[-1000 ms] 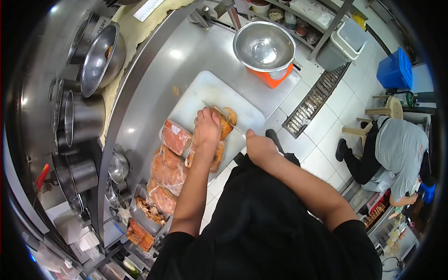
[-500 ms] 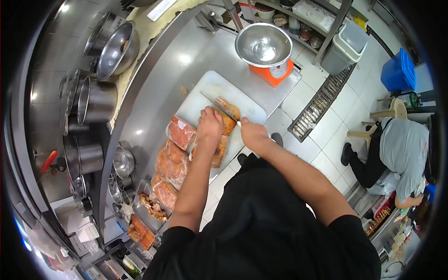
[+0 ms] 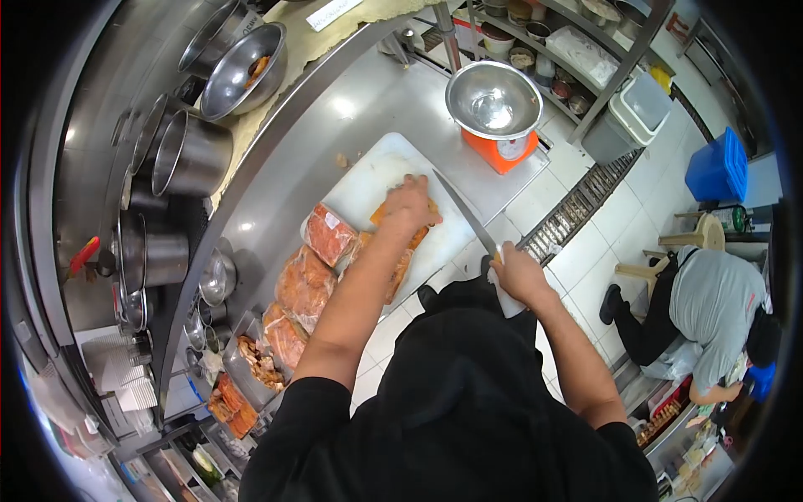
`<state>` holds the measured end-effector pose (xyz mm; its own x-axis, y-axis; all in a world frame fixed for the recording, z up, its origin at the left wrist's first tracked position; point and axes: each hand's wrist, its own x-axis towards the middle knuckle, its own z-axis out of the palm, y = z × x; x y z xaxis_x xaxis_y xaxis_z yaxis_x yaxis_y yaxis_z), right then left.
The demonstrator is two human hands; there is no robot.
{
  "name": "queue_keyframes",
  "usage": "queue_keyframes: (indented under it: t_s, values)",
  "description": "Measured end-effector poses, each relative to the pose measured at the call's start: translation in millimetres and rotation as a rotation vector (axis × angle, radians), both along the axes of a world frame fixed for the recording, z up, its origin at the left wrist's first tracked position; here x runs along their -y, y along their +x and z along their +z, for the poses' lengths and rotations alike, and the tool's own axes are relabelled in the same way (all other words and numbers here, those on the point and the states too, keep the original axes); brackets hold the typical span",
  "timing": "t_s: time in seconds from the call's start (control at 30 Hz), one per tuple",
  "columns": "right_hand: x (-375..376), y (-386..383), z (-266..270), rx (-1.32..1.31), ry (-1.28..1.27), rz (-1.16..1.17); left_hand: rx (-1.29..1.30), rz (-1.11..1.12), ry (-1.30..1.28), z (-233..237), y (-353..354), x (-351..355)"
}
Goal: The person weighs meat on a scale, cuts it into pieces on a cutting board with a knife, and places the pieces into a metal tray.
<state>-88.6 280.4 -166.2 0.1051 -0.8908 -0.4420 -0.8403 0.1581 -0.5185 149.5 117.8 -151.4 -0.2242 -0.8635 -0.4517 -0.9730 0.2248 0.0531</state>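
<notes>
My right hand [image 3: 517, 273] is closed around the handle of a long kitchen knife [image 3: 465, 209], its blade pointing up and left, off the meat at the right side of the white cutting board [image 3: 381, 159]. My left hand [image 3: 407, 203] reaches over the board, fingers curved down around a cut piece of orange-brown meat that it mostly hides. More of the orange-brown meat [image 3: 400, 272] shows beside my left forearm. A plastic-wrapped pack of red meat [image 3: 329, 234] lies at the board's left edge, and a larger wrapped pack [image 3: 304, 289] sits below it.
A steel bowl [image 3: 493, 100] rests on an orange scale [image 3: 500, 154] at the table's far right corner. Pots [image 3: 191, 155] and bowls line the shelf on the left. A tray of meat scraps [image 3: 258, 361] stands lower left. Another person [image 3: 711, 293] bends over at the right.
The knife has come out of the meat and moved right with my right hand. My left hand has shifted right, onto the cut piece. The whole view has shifted slightly.
</notes>
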Motion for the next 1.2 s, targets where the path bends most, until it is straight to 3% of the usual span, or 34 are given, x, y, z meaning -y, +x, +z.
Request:
queue_keyframes:
  t_s: [0.1, 0.17, 0.23, 0.27, 0.3, 0.33, 0.37, 0.43, 0.5, 0.6, 0.7, 0.77, 0.83, 0.97, 1.07, 1.1, 1.17, 1.2]
  values:
    - [0, 0, -9, 0.01, -0.038, 0.011, -0.127, -0.003, 0.149, 5, -7, 1]
    - [1, 0, -16, 0.033, -0.038, -0.004, -0.174, 0.008, 0.151, -21, -4, 7]
    - [3, 0, -17, 0.063, -0.042, -0.001, -0.281, -0.088, 0.008, -47, 4, 5]
    - [3, -2, -17, 0.076, -0.04, -0.003, -0.334, -0.06, 0.0, -39, 2, 2]
    - [4, -4, -22, 0.073, -0.071, 0.013, -0.382, -0.025, -0.018, -61, 3, 7]
    - [5, -7, -27, 0.068, -0.099, 0.028, -0.464, 0.081, -0.025, -42, -1, 1]
    - [8, -9, -25, 0.052, -0.072, 0.057, -0.534, 0.07, -0.038, -66, 3, 7]
    - [16, -13, -17, 0.028, -0.066, 0.15, -0.737, 0.176, -0.181, -60, 5, -2]
    - [24, -19, -27, 0.035, -0.116, 0.225, -0.866, 0.327, -0.2, -15, 17, -25]
    - [39, -21, -30, -0.009, -0.119, 0.292, -1.137, 0.523, -0.098, 2, 58, -56]
    - [54, -10, -23, -0.057, -0.144, 0.36, -1.29, 0.724, -0.109, 26, 118, -122]
    - [62, -3, -25, -0.039, -0.13, 0.357, -1.186, 0.821, -0.328, 37, 158, -180]
    - [72, 2, -35, -0.007, -0.155, 0.376, -1.879, 1.149, -0.132, 27, 198, -237]
    - [82, 9, -37, -0.027, -0.192, 0.392, -1.699, 1.567, -0.624, 28, 281, -335]
    - [87, 13, -42, -0.035, -0.179, 0.404, -1.521, 1.583, -1.134, 16, 371, -387]
    - [91, 14, -45, -0.042, -0.162, 0.393, -1.377, 1.634, -1.341, 13, 397, -397]
    - [95, 13, -52, -0.038, -0.175, 0.39, -0.917, 1.95, -1.161, 41, 433, -419]
    - [93, 12, -57, -0.029, -0.205, 0.399, -0.387, 1.874, -1.113, 12, 463, -442]
